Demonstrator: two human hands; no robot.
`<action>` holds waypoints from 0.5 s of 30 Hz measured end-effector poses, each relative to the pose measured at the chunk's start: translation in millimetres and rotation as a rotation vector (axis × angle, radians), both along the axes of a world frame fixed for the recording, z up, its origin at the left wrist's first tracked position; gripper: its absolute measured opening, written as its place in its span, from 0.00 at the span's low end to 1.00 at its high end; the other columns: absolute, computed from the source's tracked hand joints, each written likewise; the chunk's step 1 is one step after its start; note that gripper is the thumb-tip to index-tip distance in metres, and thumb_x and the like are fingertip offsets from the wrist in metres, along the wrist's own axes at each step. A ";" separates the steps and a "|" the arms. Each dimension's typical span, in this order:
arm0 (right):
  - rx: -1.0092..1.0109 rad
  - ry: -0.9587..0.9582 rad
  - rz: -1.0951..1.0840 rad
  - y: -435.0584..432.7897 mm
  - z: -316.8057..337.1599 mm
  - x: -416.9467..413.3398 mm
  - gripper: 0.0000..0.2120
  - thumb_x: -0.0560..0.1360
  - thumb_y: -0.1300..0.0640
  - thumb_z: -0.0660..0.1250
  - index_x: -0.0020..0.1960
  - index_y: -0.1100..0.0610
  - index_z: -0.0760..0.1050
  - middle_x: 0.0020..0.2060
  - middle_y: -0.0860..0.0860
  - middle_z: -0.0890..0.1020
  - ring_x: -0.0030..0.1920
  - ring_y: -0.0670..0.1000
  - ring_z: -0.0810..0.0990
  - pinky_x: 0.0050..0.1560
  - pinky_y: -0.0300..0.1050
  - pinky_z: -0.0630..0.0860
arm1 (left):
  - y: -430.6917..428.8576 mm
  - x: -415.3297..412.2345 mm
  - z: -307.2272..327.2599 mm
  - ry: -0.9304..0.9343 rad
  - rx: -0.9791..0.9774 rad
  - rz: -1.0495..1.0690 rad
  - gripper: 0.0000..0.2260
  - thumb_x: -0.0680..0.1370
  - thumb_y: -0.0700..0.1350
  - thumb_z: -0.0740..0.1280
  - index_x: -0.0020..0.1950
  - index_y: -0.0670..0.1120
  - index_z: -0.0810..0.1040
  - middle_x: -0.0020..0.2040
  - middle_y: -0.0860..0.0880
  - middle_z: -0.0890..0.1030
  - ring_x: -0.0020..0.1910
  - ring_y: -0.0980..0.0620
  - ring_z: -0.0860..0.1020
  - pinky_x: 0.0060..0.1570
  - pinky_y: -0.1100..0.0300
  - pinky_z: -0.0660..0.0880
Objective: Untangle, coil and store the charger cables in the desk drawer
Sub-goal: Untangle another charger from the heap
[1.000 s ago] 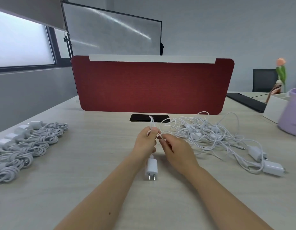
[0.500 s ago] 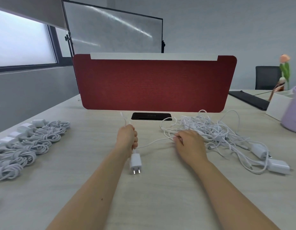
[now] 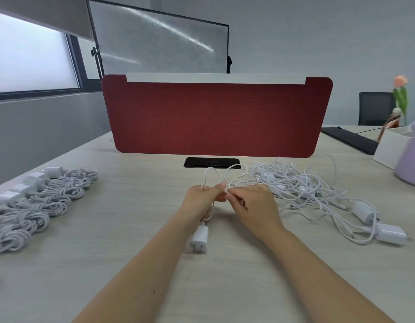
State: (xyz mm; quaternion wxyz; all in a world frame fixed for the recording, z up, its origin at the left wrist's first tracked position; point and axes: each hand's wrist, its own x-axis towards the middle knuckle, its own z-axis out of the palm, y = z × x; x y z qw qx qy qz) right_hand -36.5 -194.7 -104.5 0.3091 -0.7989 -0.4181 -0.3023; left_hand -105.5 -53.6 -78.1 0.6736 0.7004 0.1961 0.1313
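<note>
**A:** Your left hand (image 3: 203, 199) is curled round the white cable (image 3: 211, 173). One loop stands up beyond your knuckles, and the adapter (image 3: 198, 238) hangs below your fist, close to your wrist.

**B:** Your right hand (image 3: 255, 203) pinches that same cable just beside your left thumb. I judge you are in the coiling step, with one loop made and most of the lead not yet wound.

**A:** The rest of the lead runs off past your right hand into the tangled pile (image 3: 306, 190), which lies just beyond and to the right of your right knuckles.

**B:** So the next move calls for sliding your right pinch along the lead toward the pile. Draw the slack free gently and lay it into your left fist as a second loop. If it snags, tease the knot apart, because a tug would likely drag the whole heap.

**A:** The coiled chargers (image 3: 45, 201) sit in a row well to the left of your left hand. No drawer is in view, so storing looks some way off.
</note>
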 end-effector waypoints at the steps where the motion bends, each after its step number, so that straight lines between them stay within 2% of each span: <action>1: 0.006 0.015 0.005 0.3 0.0 -0.8 0.12 0.79 0.48 0.60 0.41 0.49 0.79 0.28 0.43 0.77 0.31 0.43 0.67 0.44 0.46 0.66 | -0.6 -0.9 0.0 -0.024 0.006 0.016 0.13 0.77 0.52 0.71 0.43 0.42 0.83 0.37 0.48 0.85 0.18 0.57 0.60 0.20 0.68 0.57; 3: 0.024 0.067 0.028 0.1 1.6 -2.9 0.10 0.78 0.48 0.63 0.44 0.49 0.81 0.29 0.43 0.78 0.31 0.43 0.68 0.42 0.44 0.65 | -2.7 -1.1 0.7 -0.054 0.010 0.050 0.12 0.78 0.50 0.71 0.41 0.42 0.83 0.28 0.48 0.78 0.16 0.57 0.60 0.19 0.68 0.58; 5: 0.015 0.141 0.059 -0.2 3.7 -7.0 0.08 0.77 0.50 0.65 0.47 0.50 0.82 0.31 0.43 0.79 0.33 0.44 0.72 0.37 0.40 0.67 | -5.0 0.9 1.6 -0.072 -0.002 0.086 0.12 0.80 0.48 0.68 0.40 0.43 0.80 0.31 0.43 0.78 0.16 0.57 0.59 0.18 0.68 0.56; 7: -0.020 0.183 0.079 1.1 4.6 -11.3 0.06 0.78 0.52 0.66 0.47 0.50 0.81 0.34 0.43 0.80 0.35 0.45 0.75 0.35 0.39 0.68 | -5.6 3.4 2.7 -0.123 -0.079 0.122 0.12 0.82 0.47 0.63 0.41 0.43 0.75 0.36 0.43 0.81 0.17 0.58 0.61 0.18 0.69 0.56; 9: -0.072 0.196 0.071 2.9 3.8 -14.3 0.06 0.78 0.52 0.66 0.45 0.51 0.80 0.33 0.43 0.78 0.37 0.47 0.74 0.35 0.44 0.66 | -3.7 6.3 5.1 -0.176 -0.165 0.188 0.11 0.84 0.45 0.59 0.44 0.43 0.70 0.32 0.48 0.79 0.20 0.57 0.63 0.18 0.67 0.59; 11: -0.145 0.223 0.028 3.9 3.5 -16.3 0.06 0.78 0.52 0.65 0.46 0.50 0.79 0.34 0.43 0.77 0.39 0.47 0.73 0.37 0.44 0.64 | 0.7 9.2 6.5 -0.201 -0.189 0.269 0.11 0.85 0.45 0.56 0.43 0.44 0.67 0.30 0.47 0.73 0.23 0.54 0.66 0.21 0.65 0.63; 13: -0.166 0.264 -0.001 2.2 3.8 -15.6 0.06 0.78 0.52 0.64 0.47 0.50 0.79 0.36 0.44 0.79 0.40 0.48 0.75 0.38 0.44 0.65 | 4.7 11.4 5.9 -0.261 -0.298 0.310 0.12 0.85 0.44 0.54 0.43 0.45 0.66 0.28 0.48 0.68 0.21 0.55 0.70 0.26 0.62 0.68; 15: -0.157 0.312 -0.021 -1.2 4.1 -12.4 0.07 0.77 0.53 0.64 0.44 0.51 0.79 0.35 0.46 0.80 0.40 0.49 0.76 0.39 0.44 0.67 | 8.0 10.9 7.4 -0.310 -0.488 0.321 0.13 0.86 0.44 0.53 0.41 0.46 0.65 0.25 0.51 0.63 0.18 0.57 0.68 0.23 0.64 0.67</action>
